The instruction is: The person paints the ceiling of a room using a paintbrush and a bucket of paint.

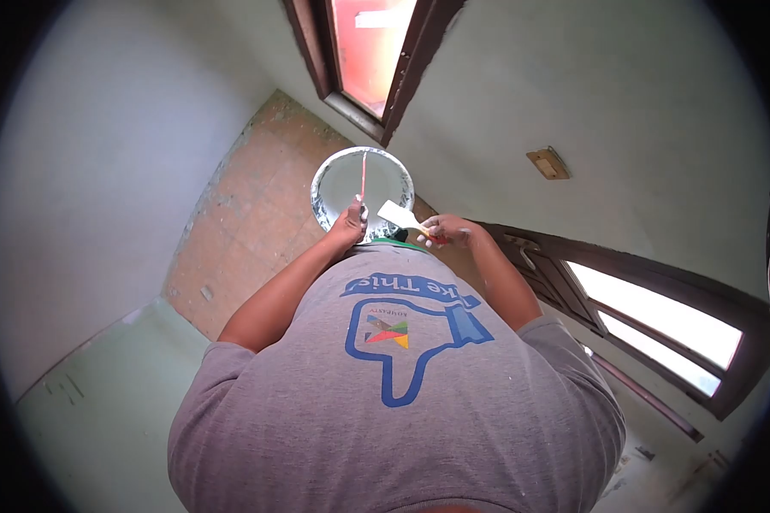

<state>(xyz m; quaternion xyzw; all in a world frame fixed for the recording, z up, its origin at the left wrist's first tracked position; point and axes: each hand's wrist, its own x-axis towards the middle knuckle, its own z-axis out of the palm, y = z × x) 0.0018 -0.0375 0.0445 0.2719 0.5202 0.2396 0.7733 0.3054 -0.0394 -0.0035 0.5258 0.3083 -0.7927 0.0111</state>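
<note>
My left hand [349, 224], with white smears on the fingers, is closed round the near end of a thin reddish strip [364, 178]. That strip points away from me across the mouth of a round white bucket [318, 205], whose rim is splattered. Pale, smooth material [340, 178] shows inside the bucket. In my right hand [447, 231] is a putty knife [398, 215] with a white-coated blade and a red and yellow handle. Its blade points left, overlapping the bucket's near right rim in this view. White marks dot the right fingers too.
Brown floor tiles [239, 222] lie left of the bucket, between pale walls. A wood-framed opening [370, 60] is beyond it. On the right are a wall switch [547, 163], a dark door with a handle [526, 246] and a bright window [659, 316].
</note>
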